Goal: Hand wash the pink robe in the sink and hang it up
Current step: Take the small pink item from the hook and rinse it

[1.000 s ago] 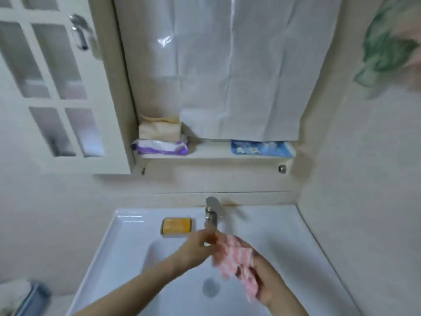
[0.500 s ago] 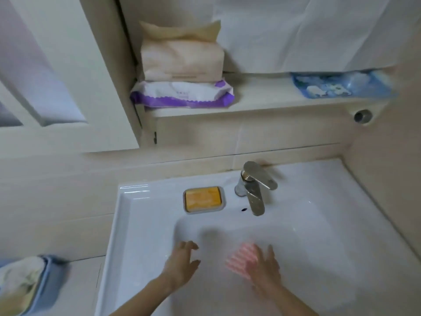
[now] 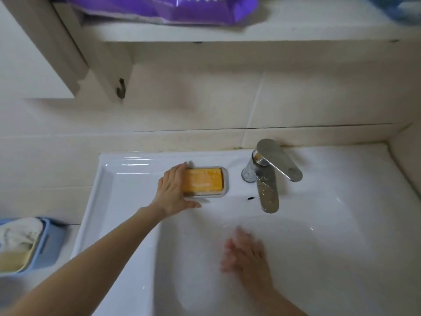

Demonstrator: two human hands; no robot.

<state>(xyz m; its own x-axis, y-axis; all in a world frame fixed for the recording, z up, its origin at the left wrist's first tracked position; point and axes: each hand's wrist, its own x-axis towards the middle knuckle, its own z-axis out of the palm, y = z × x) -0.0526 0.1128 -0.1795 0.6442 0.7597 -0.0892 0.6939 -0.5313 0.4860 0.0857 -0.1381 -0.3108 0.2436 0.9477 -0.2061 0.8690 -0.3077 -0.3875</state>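
My left hand (image 3: 173,190) reaches to the back rim of the white sink (image 3: 127,201). Its fingers curl over the left end of the yellow soap bar (image 3: 205,181), and the thumb lies along the front of the white soap dish (image 3: 226,179). My right hand (image 3: 246,256) is blurred by motion, low in the basin with its fingers spread flat. The pink robe does not show; I cannot tell whether it lies under that hand.
A chrome faucet (image 3: 268,179) stands behind the basin, spout over the bowl. A blue basket (image 3: 50,242) with pale cloth sits left of the sink. Above are a shelf (image 3: 227,33) with a purple pack (image 3: 182,10) and a small hook (image 3: 120,88).
Both hands held the pink checked cloth under the faucet, then lowered it into the basin. My left hand has since gone up to the soap. The view has tilted down and closer.
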